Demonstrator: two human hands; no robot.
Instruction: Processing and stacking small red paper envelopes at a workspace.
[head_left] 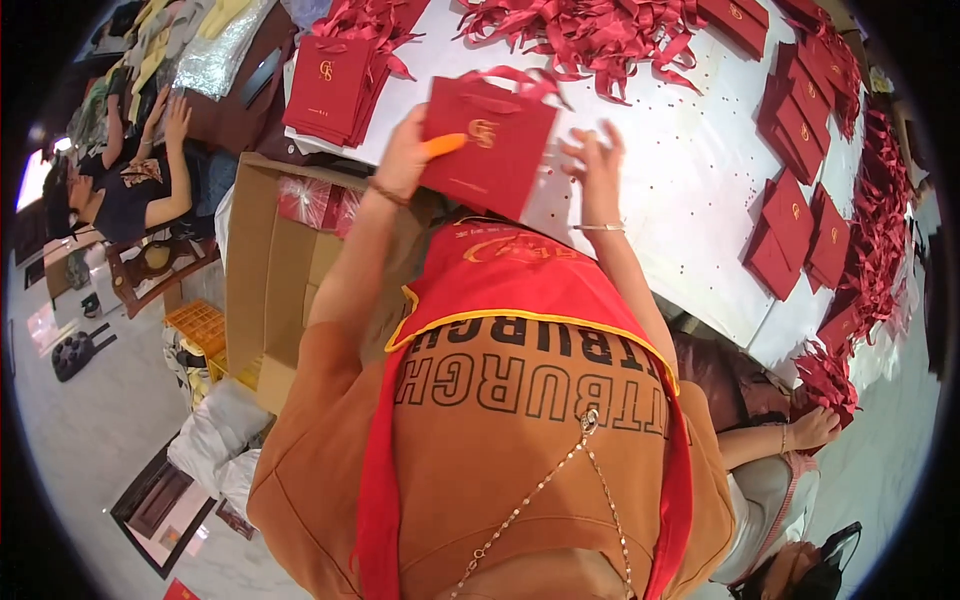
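Note:
My left hand point(407, 152) grips a dark red paper gift bag point(490, 150) by its left side, its thumb in an orange finger cover lying across the front. The bag is tilted above the table's near edge, with a gold emblem on its face and a red ribbon handle point(515, 78) at the top. Just right of the bag, my right hand point(597, 165) has its fingers apart and slightly curled, with nothing in them that I can see. A stack of similar red bags point(335, 92) lies to the left of the held one.
A white-covered table point(650, 190) bears loose red ribbons point(590, 35), small dark specks and overlapping bags point(785, 230) at right. An open cardboard box point(262, 270) stands by my left arm. Co-workers sit at left and lower right, one with a hand point(815, 428) near ribbons.

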